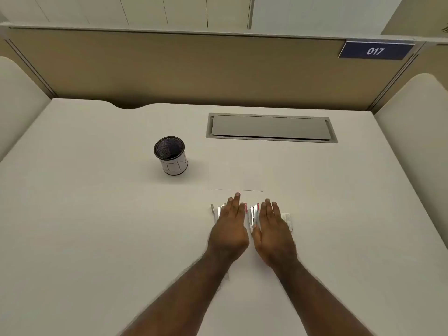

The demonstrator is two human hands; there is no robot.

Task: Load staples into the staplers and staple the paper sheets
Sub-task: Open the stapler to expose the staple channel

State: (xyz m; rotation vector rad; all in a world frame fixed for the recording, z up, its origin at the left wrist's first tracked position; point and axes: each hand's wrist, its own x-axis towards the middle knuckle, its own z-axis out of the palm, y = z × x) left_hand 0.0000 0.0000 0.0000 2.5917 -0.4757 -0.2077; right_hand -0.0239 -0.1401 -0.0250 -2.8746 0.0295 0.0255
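Left hand (230, 224) flat, fingers straight, over stapler (220, 210). Right hand (272, 226) flat, fingers straight, second stapler (254, 215) at its 9 o'clock, staple box (287, 220) at 3. Paper sheets (236, 180) at 12 o'clock of hands; mesh cup (171, 155) at 10.

Both hands' flat fingers (236, 204) cover the staplers (254, 215) — only slivers show.

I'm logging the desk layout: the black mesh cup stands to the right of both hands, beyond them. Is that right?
Not quite. The head view shows the black mesh cup to the left of the left hand and right hand, beyond them on the desk.
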